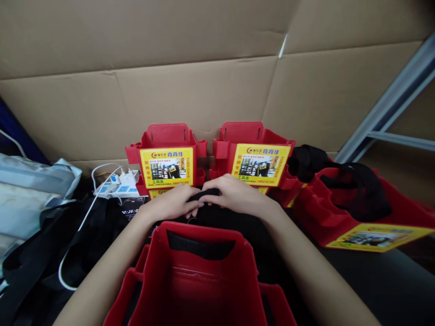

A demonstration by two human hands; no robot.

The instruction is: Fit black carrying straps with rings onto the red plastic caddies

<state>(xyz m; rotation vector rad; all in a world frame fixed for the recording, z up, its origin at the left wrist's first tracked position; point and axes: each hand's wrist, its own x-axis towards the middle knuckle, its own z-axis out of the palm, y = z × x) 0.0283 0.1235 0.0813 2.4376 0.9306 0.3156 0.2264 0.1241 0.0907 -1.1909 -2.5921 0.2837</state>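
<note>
Visibly, at least four red boxes: one near box (200,274); two labelled rear boxes (169,166); one side box (314,210), containing black strap (375,194). Left hand (175,201), right hand (228,194): both curled closed on black webbing (210,193).

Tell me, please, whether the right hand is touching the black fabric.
Touching: the head view shows the right hand holding the black fabric between its thumb and fingers.
</note>
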